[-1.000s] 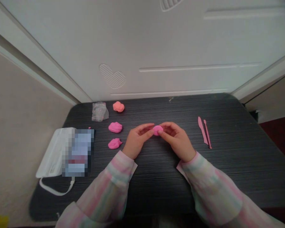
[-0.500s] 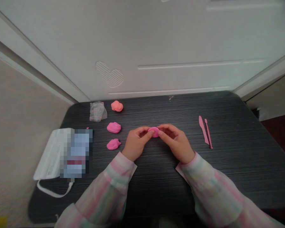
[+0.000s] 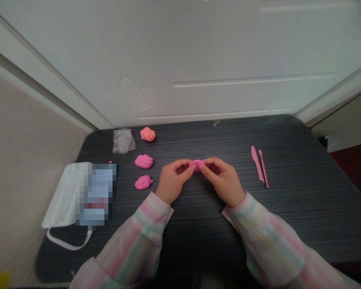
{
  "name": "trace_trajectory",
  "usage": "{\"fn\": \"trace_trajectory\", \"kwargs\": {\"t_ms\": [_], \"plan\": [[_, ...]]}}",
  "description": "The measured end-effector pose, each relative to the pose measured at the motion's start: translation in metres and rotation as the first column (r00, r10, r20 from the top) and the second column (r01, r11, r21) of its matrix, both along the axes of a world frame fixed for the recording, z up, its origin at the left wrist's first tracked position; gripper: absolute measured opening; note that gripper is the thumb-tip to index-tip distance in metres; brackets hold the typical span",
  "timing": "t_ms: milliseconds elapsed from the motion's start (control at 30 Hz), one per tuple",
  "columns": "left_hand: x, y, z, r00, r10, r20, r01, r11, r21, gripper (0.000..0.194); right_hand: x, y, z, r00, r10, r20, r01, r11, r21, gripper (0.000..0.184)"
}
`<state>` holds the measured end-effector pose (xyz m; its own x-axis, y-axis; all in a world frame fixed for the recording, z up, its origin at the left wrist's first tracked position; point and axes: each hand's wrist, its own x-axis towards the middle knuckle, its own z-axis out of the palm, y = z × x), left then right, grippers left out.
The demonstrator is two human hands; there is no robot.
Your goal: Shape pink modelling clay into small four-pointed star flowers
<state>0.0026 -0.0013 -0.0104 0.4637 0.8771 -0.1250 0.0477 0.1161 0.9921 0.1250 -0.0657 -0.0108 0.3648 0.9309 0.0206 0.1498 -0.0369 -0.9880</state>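
Observation:
A flattened disc of pink modelling clay is pinched between both hands above the middle of the table. My left hand grips its left edge, thumb on the near face. Opposite it, my right hand pinches the right edge the same way; the thumbs nearly meet. To the left lie two pink clay lumps, an upper one and a lower one. Farther back sits an orange-coral clay lump.
On the right lie a pink plastic knife and a thin pink modelling tool. A crumpled clear bag is at the back left of the dark table. A blurred-out phone overlaps a white object. A white panel stands behind.
The clay disc has tilted, its face now showing as a narrower oval. Both thumbs have moved closer together on its near side. The other things lie as before.

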Motion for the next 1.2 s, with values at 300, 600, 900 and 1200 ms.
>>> {"fn": "trace_trajectory", "kwargs": {"t_ms": [300, 600, 900, 1200], "plan": [[0.0007, -0.0005, -0.0002, 1.0, 0.006, 0.027, -0.006, 1.0, -0.003, 0.014, 0.0001, -0.0004, -0.0007, 0.997, -0.018, 0.075, 0.018, 1.0, -0.002, 0.016], [-0.0027, 0.0007, -0.0052, 0.996, -0.019, -0.088, 0.03, 0.991, 0.128, 0.017, 0.0008, -0.0011, -0.0011, 0.989, 0.004, 0.148, -0.007, 1.0, 0.021, 0.02], [-0.0032, -0.0009, -0.0064, 0.992, -0.098, -0.08, 0.108, 0.984, 0.142, 0.024, 0.0023, 0.0002, 0.0051, 0.957, -0.017, 0.288, 0.006, 0.999, 0.039, 0.015], [-0.0029, -0.0006, -0.0003, 0.991, -0.088, -0.103, 0.101, 0.987, 0.125, 0.016, 0.0019, -0.0012, 0.0006, 0.972, -0.009, 0.234, -0.004, 0.998, 0.055, 0.018]]}}
